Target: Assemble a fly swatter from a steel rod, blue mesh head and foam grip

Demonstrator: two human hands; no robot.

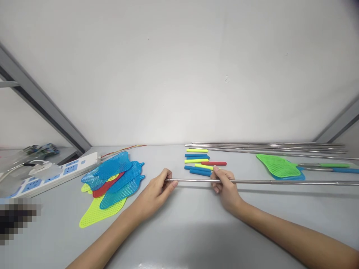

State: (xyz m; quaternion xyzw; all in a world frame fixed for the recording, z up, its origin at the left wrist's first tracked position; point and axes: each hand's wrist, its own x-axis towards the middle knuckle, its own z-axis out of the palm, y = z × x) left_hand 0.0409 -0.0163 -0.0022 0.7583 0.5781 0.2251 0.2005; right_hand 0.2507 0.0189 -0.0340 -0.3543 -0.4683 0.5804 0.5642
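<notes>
A grey bench (174, 239) is running along a pale wall (179, 74). At left, a white power strip (70, 169) is lying beside overlapping blue, red and yellow mesh paddles (116, 192). Next, the left hand (157, 188) is pinching one end of a thin metal rod (252, 182) between its fingers. Coloured tubes (196, 161) are lying just behind the rod. The right hand's (227, 190) fingers are pinching it farther along. More rods (266, 146) are lying by the wall, near green and blue swatters (279, 166).
</notes>
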